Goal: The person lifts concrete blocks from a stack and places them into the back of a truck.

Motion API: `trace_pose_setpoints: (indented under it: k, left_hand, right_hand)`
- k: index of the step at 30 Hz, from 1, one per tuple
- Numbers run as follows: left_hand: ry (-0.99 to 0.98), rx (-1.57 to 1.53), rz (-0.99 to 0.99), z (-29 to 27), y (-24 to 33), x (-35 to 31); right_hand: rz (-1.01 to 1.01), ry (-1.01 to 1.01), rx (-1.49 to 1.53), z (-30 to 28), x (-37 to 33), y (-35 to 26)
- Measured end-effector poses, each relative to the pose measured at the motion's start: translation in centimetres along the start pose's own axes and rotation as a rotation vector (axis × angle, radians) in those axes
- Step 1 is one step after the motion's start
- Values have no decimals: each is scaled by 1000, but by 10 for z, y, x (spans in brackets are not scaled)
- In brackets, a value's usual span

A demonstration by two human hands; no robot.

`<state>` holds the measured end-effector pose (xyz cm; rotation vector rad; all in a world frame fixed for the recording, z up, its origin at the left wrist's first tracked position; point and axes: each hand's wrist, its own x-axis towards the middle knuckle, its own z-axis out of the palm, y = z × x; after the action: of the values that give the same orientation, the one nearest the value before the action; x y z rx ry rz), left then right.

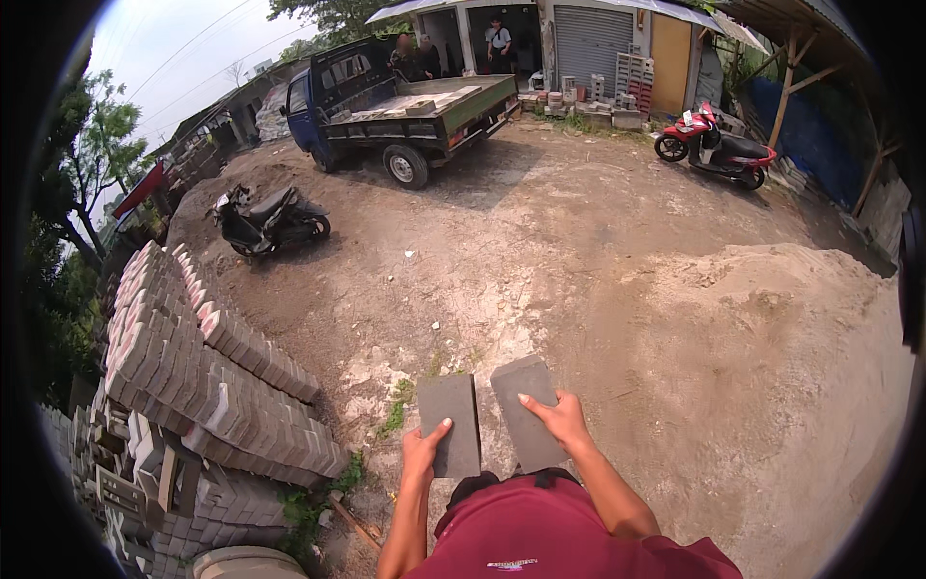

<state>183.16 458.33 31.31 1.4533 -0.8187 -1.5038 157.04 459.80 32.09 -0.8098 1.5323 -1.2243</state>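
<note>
Two grey rectangular paving blocks are held up in front of my body, side by side with a narrow gap between them. My left hand [424,452] grips the left paving block [448,405], its thumb lying across the broad face and its fingers mostly hidden behind. Around the outer edge of the right paving block [526,386], my right hand [559,422] is closed, thumb on the face. That right block leans with its top toward the left. Both blocks hang above the ground, clear of each other.
Tall stacks of paving blocks [193,376] stand close on my left. A sand pile [772,318] spreads to the right. Farther off are a black scooter [270,220], a blue flatbed truck [415,111] and a red scooter [716,147]. People [498,43] are near the building.
</note>
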Motion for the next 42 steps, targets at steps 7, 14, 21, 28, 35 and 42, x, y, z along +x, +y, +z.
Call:
trace_pose_setpoints:
  k: [7,14,21,28,35,42]
  left_hand:
    - [-8,-15,-22,95,81,192]
    - [-102,25,-28,222,133,421]
    - [-133,25,-73,333,184,601]
    - [-95,48,-89,462,227,794]
    - [-43,100,-46,599,273,976]
    - [-111,-6,-65,726,333,1154]
  right_hand:
    - [0,133,106,-29,204,-42]
    - [51,196,76,-39,438,-74]
    - [107,264,179,-63,645,-128]
    - [116,327,236,-113,882,-161]
    - [76,329,54,-178,1128,-172]
    - [66,431,192,-224,1320,-238]
